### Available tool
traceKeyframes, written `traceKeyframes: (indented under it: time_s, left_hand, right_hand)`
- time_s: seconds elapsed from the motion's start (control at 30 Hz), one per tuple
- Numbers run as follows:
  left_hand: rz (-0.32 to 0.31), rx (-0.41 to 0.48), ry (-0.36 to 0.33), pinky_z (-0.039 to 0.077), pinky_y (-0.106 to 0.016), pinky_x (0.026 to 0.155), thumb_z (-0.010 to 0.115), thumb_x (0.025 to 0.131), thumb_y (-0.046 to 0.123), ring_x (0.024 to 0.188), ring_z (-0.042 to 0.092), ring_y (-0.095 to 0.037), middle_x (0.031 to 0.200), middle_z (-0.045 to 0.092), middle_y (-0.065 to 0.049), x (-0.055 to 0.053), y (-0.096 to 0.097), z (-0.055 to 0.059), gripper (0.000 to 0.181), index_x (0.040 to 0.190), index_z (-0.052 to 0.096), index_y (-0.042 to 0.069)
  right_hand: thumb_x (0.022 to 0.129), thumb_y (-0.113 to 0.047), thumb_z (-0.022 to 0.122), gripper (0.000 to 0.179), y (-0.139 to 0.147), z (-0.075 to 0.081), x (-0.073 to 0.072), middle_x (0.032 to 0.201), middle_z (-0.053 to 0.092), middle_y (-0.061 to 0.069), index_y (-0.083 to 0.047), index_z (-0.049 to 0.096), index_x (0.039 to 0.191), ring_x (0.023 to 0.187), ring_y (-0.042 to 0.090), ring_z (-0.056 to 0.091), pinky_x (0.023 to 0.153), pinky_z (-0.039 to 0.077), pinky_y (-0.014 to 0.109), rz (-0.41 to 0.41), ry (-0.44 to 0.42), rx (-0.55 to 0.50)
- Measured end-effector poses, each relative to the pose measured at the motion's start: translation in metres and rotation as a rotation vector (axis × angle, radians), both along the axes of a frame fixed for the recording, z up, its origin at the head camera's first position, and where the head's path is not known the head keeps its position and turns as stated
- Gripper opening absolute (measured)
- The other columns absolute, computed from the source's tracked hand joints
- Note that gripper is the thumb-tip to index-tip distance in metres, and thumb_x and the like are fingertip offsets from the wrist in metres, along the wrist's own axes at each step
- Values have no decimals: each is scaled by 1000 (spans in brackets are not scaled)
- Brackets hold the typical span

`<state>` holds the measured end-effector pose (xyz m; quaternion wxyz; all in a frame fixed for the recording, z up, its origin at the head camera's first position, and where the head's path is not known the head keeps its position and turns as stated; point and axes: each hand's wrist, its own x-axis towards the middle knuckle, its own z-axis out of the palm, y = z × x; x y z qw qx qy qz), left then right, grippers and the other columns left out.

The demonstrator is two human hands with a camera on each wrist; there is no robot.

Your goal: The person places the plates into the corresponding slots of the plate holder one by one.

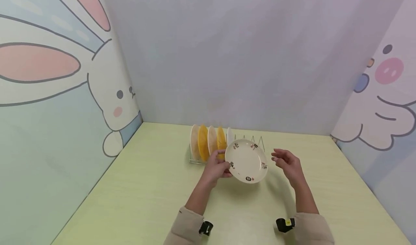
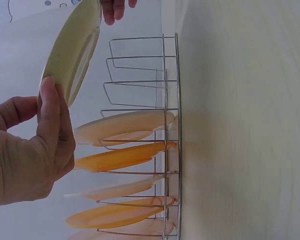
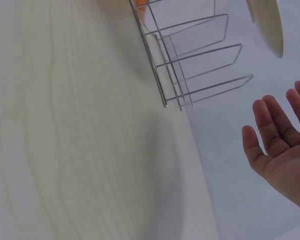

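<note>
A cream plate [image 1: 247, 161] with small dark and red pictures round its rim is held up in front of the rack, its face toward the head camera. My left hand [image 1: 216, 168] pinches its left edge between thumb and fingers. In the left wrist view the plate [image 2: 72, 50] appears nearly edge-on, above the table. My right hand [image 1: 290, 164] hovers just right of the plate, fingers loosely bent and apart from it. The right wrist view shows that hand [image 3: 282, 145] with nothing in it, below the plate's edge [image 3: 268, 25].
Behind the plate stands a wire dish rack [image 1: 197, 162]. Upright in its left part are several plates, including an orange plate [image 1: 203, 143] and a white plate [image 1: 229, 136]. Bare wire slots [image 3: 205, 65] show at its right end. A grey wall [image 1: 227, 57] rises behind the table [image 1: 146, 187].
</note>
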<state>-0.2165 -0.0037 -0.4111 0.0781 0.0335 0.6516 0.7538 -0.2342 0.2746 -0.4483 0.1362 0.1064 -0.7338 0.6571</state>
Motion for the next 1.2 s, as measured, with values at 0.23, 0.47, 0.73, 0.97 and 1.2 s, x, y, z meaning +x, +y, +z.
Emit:
traceKeyframes:
  time_s: [0.23, 0.47, 0.73, 0.97, 1.2]
  left_hand:
    - [31, -21, 32, 54, -33, 55, 55, 80, -9, 61, 60, -23, 85, 61, -21, 2, -11, 13, 55, 131, 42, 3]
    - [71, 2, 54, 55, -34, 57, 53, 80, -12, 64, 62, -27, 89, 58, -25, 2, -20, 25, 55, 132, 39, 1]
    - [171, 32, 121, 55, -41, 60, 52, 77, -16, 72, 63, -37, 95, 54, -29, 1, -17, 29, 56, 129, 41, 0]
    - [290, 55, 215, 55, -37, 55, 56, 78, -13, 71, 60, -30, 92, 52, -21, -10, -8, 16, 57, 129, 44, 8]
    - [399, 36, 258, 54, -45, 64, 57, 77, -12, 72, 57, -23, 89, 52, -15, -15, -2, 16, 57, 127, 47, 12]
  right_hand:
    - [91, 2, 51, 27, -19, -3, -17, 102, 62, 11, 9, 51, 118, 87, 7, 62, 73, 50, 21, -80, -52, -55]
    - [90, 2, 52, 30, -30, -13, -32, 103, 59, 14, 10, 50, 120, 85, 5, 58, 71, 49, 18, -151, -91, -44]
    - [89, 4, 49, 29, -41, -16, -46, 97, 57, 11, 9, 50, 118, 85, 12, 57, 70, 50, 18, -193, -149, -138]
    - [91, 0, 48, 29, -49, -15, -54, 80, 61, 1, 5, 46, 120, 71, 11, 61, 68, 54, 29, -214, -224, -252]
    - [90, 1, 48, 24, -52, -13, -60, 73, 62, 3, 0, 48, 114, 66, 13, 61, 63, 54, 28, -207, -281, -354]
